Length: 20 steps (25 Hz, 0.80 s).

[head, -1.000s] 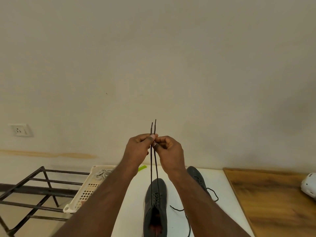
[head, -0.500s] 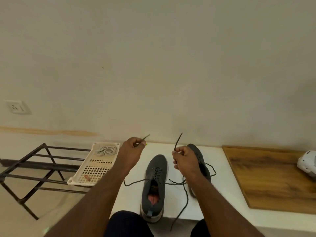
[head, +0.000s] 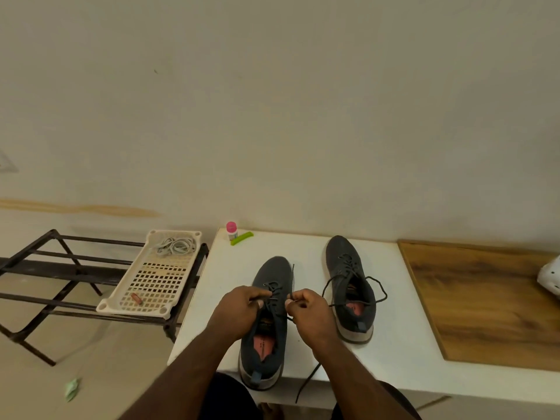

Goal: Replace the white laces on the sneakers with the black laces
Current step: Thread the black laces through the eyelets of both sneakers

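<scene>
Two dark grey sneakers stand on a white table (head: 394, 353), toes pointing away from me. Over the left sneaker (head: 266, 353) my left hand (head: 239, 310) and my right hand (head: 309, 310) each pinch a strand of its black lace (head: 274, 291) just above the eyelets. One end of that lace (head: 306, 381) hangs over the table's front edge. The right sneaker (head: 351, 286) carries a black lace lying in loose loops (head: 375, 286) at its sides. A bundle of white laces (head: 175, 245) lies in a cream perforated tray (head: 151, 286).
The tray rests on a black metal rack (head: 60, 268) left of the table. A small pink-capped bottle (head: 231, 230) and a green clip (head: 241, 238) sit at the table's back left corner. A wooden board (head: 485, 298) and a white object (head: 550, 277) are at the right.
My hands came down from chest height, where they held the lace ends up together, spread apart, then closed in low over the left sneaker. My view tilted down.
</scene>
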Each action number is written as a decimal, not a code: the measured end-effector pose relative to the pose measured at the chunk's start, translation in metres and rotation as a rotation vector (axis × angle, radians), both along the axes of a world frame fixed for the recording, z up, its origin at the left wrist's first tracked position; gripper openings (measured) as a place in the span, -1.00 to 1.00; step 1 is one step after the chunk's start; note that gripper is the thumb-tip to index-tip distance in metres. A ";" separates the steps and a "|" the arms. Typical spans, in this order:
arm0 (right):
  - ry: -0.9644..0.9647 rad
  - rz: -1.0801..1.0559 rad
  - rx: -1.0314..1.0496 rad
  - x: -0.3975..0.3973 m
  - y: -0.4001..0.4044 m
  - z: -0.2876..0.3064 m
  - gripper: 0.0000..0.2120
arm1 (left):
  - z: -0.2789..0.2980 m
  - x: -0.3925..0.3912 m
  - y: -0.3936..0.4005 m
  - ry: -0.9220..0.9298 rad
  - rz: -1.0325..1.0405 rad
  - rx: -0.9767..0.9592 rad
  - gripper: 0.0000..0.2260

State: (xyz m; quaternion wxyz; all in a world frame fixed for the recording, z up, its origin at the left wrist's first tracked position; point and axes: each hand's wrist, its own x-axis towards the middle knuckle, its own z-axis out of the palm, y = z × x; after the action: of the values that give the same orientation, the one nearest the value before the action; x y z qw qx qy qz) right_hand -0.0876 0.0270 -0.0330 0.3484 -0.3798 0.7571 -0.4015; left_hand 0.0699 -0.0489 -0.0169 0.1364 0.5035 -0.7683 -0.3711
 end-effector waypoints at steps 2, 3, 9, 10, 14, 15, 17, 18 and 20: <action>0.017 0.027 -0.005 0.001 -0.005 -0.002 -0.93 | -0.002 -0.003 -0.005 -0.009 -0.023 -0.001 -0.75; 0.020 0.042 -0.004 0.001 -0.007 -0.004 -0.92 | -0.004 -0.003 -0.007 -0.012 -0.030 0.000 -0.76; 0.047 0.069 -0.001 0.003 -0.012 -0.008 -0.93 | -0.012 0.001 -0.015 -0.001 -0.065 -0.008 -0.79; 0.051 0.068 0.000 0.003 -0.012 -0.009 -0.94 | -0.012 0.001 -0.016 -0.017 -0.087 -0.020 -0.79; 0.070 0.079 0.000 0.004 -0.012 -0.011 -0.95 | -0.014 0.001 -0.021 -0.078 -0.119 -0.081 -0.86; 0.067 0.077 0.001 0.004 -0.012 -0.011 -0.95 | -0.016 0.001 -0.021 -0.063 -0.095 -0.075 -0.87; 0.064 0.068 0.001 0.004 -0.013 -0.012 -0.95 | -0.018 0.002 -0.019 -0.046 -0.070 -0.056 -0.89; 0.063 0.062 0.001 0.004 -0.013 -0.012 -0.96 | -0.019 0.003 -0.020 -0.036 -0.077 -0.040 -0.88; 0.055 0.052 -0.006 0.003 -0.013 -0.011 -0.97 | -0.019 0.005 -0.022 -0.001 -0.109 -0.002 -0.83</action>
State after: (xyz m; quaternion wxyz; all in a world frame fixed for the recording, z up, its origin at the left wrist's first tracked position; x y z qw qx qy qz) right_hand -0.0842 0.0145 -0.0435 0.3364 -0.4112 0.7551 -0.3841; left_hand 0.0752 -0.0708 -0.0354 0.1161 0.4609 -0.7949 -0.3770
